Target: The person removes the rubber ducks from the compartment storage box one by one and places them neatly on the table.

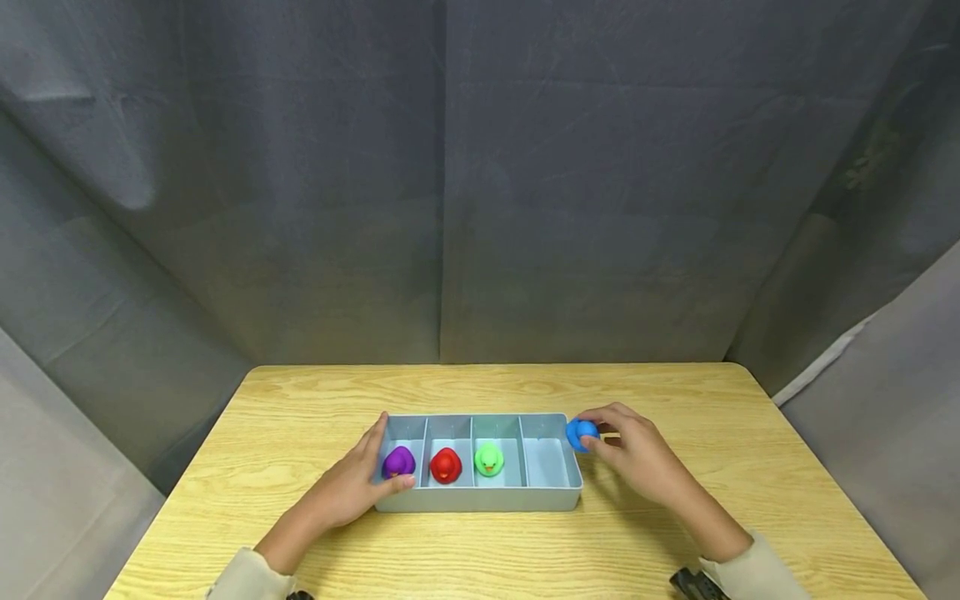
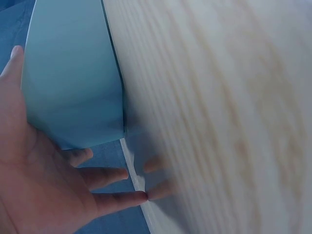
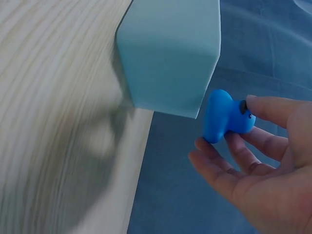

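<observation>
A pale grey-blue divided box (image 1: 480,499) stands on the table, split into several compartments in a row. From left to right sit a purple rubber duck (image 1: 399,462), a red rubber duck (image 1: 446,466) and a green rubber duck (image 1: 489,459); the rightmost compartment holds nothing. My left hand (image 1: 352,486) rests against the box's left end, thumb over the front rim. Its fingers (image 2: 111,202) are straight and spread in the left wrist view. Just beyond the right end, my right hand (image 1: 637,450) pinches a blue rubber duck (image 3: 219,117) between thumb and fingers, above the tabletop.
The light wooden table (image 1: 480,558) extends around the box on all sides. Grey curtains (image 1: 480,208) hang behind the table's far edge and along both sides. Under the right arm lies a shadow on the wood.
</observation>
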{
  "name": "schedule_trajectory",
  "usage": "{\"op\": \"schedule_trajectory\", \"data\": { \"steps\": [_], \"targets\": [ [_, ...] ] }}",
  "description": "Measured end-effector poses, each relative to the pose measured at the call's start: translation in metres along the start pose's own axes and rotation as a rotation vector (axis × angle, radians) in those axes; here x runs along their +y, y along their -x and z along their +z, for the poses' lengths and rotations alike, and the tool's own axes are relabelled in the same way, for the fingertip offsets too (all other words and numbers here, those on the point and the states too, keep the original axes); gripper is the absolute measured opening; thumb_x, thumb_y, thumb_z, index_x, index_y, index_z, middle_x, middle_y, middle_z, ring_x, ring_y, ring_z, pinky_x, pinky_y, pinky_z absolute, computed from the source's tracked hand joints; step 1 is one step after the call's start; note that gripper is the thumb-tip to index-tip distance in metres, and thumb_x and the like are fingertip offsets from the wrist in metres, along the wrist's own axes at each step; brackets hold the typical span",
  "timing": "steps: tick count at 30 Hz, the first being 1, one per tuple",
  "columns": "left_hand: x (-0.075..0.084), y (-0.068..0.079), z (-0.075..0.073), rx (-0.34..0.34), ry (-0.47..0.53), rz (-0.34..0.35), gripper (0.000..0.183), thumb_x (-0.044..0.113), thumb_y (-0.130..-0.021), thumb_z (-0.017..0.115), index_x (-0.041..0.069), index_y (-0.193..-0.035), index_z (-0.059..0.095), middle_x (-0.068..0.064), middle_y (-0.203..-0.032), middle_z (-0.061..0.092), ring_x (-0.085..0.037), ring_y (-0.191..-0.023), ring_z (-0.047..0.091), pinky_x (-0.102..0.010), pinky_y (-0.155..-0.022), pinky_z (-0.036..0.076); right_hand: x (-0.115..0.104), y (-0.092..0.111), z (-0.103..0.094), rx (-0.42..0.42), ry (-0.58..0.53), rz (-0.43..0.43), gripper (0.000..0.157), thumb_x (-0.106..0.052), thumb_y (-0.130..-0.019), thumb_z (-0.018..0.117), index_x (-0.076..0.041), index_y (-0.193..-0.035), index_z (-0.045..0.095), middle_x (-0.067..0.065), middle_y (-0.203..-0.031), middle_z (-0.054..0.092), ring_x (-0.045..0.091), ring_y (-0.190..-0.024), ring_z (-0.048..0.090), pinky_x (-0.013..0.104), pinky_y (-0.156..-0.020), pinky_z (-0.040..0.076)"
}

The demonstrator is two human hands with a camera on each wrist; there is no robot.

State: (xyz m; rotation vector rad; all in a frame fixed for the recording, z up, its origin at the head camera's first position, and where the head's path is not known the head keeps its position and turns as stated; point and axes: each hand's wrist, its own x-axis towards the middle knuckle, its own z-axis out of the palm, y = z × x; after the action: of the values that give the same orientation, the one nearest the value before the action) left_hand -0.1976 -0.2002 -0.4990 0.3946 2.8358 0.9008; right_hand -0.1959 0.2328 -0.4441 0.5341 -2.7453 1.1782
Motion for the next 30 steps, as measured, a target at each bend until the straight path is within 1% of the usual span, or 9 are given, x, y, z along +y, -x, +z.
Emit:
{"op": "schedule_trajectory", "data": {
  "steps": [8, 14, 21, 30],
  "targets": [
    [0.000, 0.000, 0.000, 0.003, -0.002, 0.000, 0.112, 0.070, -0.092, 0.062, 0.019, -0.167, -0.004, -0.015, -0.173, 0.008, -0.045, -0.152, 0.025, -0.066, -0.117, 0.030, 0.011, 0.005, -0.003, 0.002, -0.013, 0.032, 0.028, -0.010, -0.098, 0.071, -0.003, -0.126, 0.069, 0.006, -0.116, 0.065, 0.031, -0.110, 0.067, 0.038, -0.088, 0.061],
    [0.000, 0.000, 0.000, 0.000, 0.000, 0.000, 0.113, 0.069, -0.092, 0.063, 0.019, -0.167, -0.004, -0.014, -0.173, 0.007, -0.044, -0.153, 0.024, -0.066, -0.118, 0.030, 0.021, 0.008, -0.004, -0.004, -0.004, 0.039, 0.030, -0.009, -0.098, 0.072, -0.002, -0.127, 0.068, 0.007, -0.113, 0.065, 0.032, -0.109, 0.068, 0.039, -0.089, 0.061],
    [0.001, 0.000, -0.001, 0.001, 0.001, 0.003, 0.112, 0.068, -0.092, 0.063, 0.017, -0.167, -0.004, -0.015, -0.173, 0.007, -0.044, -0.153, 0.023, -0.065, -0.118, 0.029, 0.035, 0.011, -0.004, -0.011, -0.004, 0.042, 0.031, -0.013, -0.099, 0.071, 0.001, -0.126, 0.068, 0.011, -0.116, 0.066, 0.036, -0.109, 0.068, 0.044, -0.090, 0.060],
    [0.001, 0.000, 0.000, -0.001, 0.008, 0.002, 0.112, 0.068, -0.092, 0.063, 0.017, -0.167, -0.004, -0.015, -0.173, 0.008, -0.044, -0.153, 0.023, -0.065, -0.118, 0.029, 0.045, 0.016, -0.003, -0.051, -0.009, 0.097, 0.030, -0.013, -0.098, 0.072, 0.000, -0.125, 0.068, 0.012, -0.116, 0.065, 0.034, -0.109, 0.069, 0.041, -0.090, 0.060]
  ]
}}
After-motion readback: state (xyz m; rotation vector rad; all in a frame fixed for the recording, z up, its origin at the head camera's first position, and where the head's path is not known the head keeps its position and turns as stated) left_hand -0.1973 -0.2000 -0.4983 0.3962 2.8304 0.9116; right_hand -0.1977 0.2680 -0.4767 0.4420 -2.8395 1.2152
